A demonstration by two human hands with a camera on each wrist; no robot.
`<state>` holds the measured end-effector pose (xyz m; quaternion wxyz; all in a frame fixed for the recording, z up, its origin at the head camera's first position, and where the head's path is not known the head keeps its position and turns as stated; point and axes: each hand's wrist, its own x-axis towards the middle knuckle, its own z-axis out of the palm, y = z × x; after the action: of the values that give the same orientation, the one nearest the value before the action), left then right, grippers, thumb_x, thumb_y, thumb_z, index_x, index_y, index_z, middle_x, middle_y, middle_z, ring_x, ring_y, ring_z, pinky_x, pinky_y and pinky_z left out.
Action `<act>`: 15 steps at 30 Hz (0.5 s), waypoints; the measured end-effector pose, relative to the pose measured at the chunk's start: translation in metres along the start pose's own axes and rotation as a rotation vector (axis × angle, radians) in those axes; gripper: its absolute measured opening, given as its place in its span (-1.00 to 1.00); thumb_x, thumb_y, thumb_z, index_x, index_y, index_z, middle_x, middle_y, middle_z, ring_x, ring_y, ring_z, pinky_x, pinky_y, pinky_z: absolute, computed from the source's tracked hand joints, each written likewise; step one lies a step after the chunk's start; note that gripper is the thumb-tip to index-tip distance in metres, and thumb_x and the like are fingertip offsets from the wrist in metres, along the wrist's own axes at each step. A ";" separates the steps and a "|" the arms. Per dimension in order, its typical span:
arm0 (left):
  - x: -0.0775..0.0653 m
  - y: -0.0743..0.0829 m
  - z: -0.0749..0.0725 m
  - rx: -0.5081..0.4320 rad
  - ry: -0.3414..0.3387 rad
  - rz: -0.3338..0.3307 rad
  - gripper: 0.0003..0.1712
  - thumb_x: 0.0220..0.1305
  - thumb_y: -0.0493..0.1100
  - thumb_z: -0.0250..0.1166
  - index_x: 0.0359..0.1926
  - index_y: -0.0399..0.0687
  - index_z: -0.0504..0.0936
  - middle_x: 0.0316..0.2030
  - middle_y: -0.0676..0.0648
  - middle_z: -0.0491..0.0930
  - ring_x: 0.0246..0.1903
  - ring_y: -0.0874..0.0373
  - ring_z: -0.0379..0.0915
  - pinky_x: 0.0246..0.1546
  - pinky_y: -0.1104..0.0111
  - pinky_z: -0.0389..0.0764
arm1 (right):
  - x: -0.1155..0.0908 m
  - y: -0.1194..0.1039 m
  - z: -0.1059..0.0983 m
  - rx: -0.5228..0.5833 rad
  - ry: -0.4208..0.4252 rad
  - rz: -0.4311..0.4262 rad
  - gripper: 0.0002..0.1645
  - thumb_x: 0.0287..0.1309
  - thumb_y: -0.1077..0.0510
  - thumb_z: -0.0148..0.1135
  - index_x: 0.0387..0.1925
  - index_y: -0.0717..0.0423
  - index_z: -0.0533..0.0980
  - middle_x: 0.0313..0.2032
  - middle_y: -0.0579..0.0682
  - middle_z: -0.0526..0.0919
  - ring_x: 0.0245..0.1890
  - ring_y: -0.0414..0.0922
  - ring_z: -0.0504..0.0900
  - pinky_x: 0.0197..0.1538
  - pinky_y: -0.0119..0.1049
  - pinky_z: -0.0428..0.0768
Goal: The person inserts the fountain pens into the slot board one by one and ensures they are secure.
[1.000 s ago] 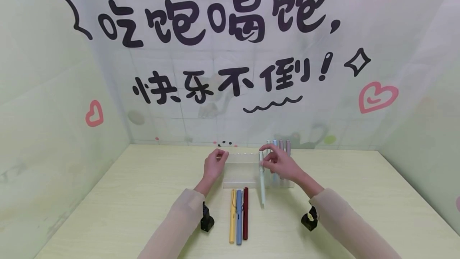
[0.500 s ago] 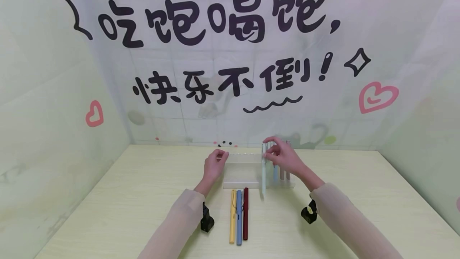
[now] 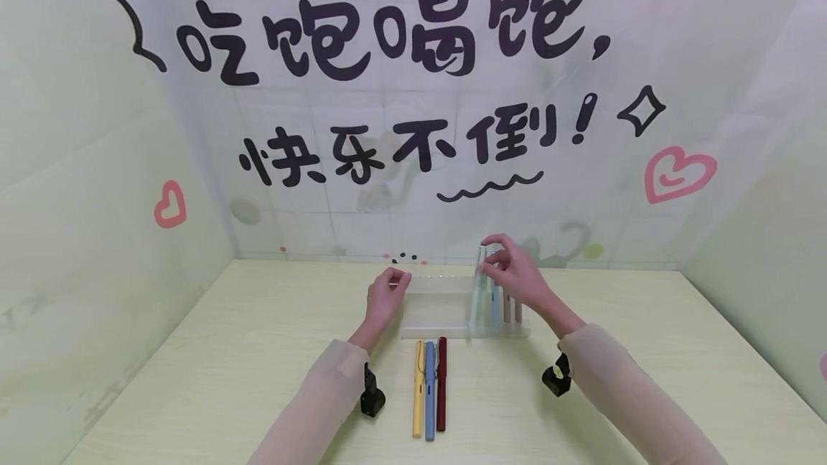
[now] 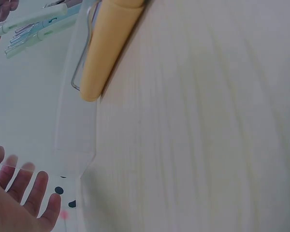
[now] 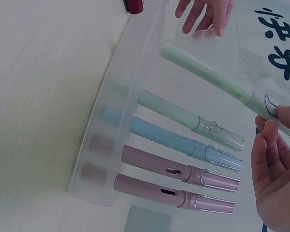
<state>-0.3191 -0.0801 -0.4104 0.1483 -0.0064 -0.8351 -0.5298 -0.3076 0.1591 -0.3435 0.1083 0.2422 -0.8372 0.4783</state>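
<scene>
A pale green fountain pen [image 5: 208, 75] is pinched at its cap end by my right hand [image 3: 519, 277], cap up and barrel slanting down over the frosted clear pen stand [image 3: 434, 331]. My left hand [image 3: 386, 296] pinches the stand's upper left corner, its fingers showing through the panel in the left wrist view. Farther right in the stand lean another green pen [image 5: 174, 111], a light blue pen [image 5: 166, 137] and two mauve pens [image 5: 154, 162]. The held pen's lower end overlaps the stand's front ledge in the head view.
In front of the stand, a yellow pen [image 3: 418, 390], a blue pen [image 3: 430, 392] and a dark red pen [image 3: 442, 384] lie side by side on the pale wooden table [image 3: 258, 350]. A printed cloth backdrop [image 3: 362, 106] rises behind the table.
My right hand has lifted the green pen back and slightly right, from in front of the stand to over it. The left hand keeps its place at the stand's corner.
</scene>
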 end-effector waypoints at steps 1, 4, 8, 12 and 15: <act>-0.001 0.000 0.000 0.001 0.002 -0.001 -0.75 0.22 -0.10 0.11 -0.27 -0.23 0.51 -0.29 -0.13 0.54 -0.26 0.02 0.46 -0.25 0.28 0.50 | 0.000 0.000 0.000 -0.004 0.009 -0.006 -0.60 0.07 0.26 0.15 -0.03 0.16 0.30 -0.44 0.06 0.60 -0.62 -0.04 0.46 -0.58 -0.31 0.47; -0.002 0.001 0.001 0.001 0.006 -0.006 -0.75 0.23 -0.10 0.11 -0.26 -0.23 0.51 -0.29 -0.13 0.54 -0.24 0.03 0.46 -0.24 0.28 0.50 | -0.001 0.001 -0.001 -0.013 0.033 -0.027 -0.60 0.07 0.26 0.16 -0.04 0.19 0.31 -0.45 0.07 0.60 -0.63 -0.10 0.44 -0.59 -0.33 0.46; -0.005 0.002 0.002 0.005 0.015 -0.006 -0.74 0.23 -0.10 0.11 -0.25 -0.24 0.50 -0.29 -0.13 0.54 -0.25 0.03 0.46 -0.24 0.28 0.50 | -0.003 0.003 -0.001 -0.033 0.068 -0.058 -0.61 0.06 0.26 0.18 -0.06 0.19 0.32 -0.45 0.08 0.60 -0.62 -0.11 0.43 -0.60 -0.35 0.44; -0.009 0.003 0.003 0.007 0.028 -0.012 -0.74 0.22 -0.09 0.11 -0.25 -0.23 0.50 -0.29 -0.13 0.54 -0.24 0.03 0.45 -0.24 0.29 0.50 | -0.005 0.006 0.002 -0.076 0.101 -0.101 -0.63 0.03 0.28 0.19 -0.08 0.15 0.34 -0.47 0.05 0.60 -0.62 -0.12 0.42 -0.60 -0.37 0.42; -0.011 0.004 0.004 0.005 0.035 -0.014 -0.74 0.22 -0.10 0.11 -0.24 -0.24 0.50 -0.28 -0.13 0.54 -0.24 0.03 0.45 -0.24 0.29 0.50 | -0.007 0.010 0.004 -0.109 0.108 -0.132 -0.63 0.02 0.28 0.20 -0.10 0.13 0.35 -0.46 0.04 0.61 -0.63 -0.15 0.43 -0.59 -0.37 0.42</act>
<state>-0.3091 -0.0732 -0.4113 0.1592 0.0091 -0.8336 -0.5288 -0.3063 0.1623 -0.3565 0.1975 0.2646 -0.8372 0.4361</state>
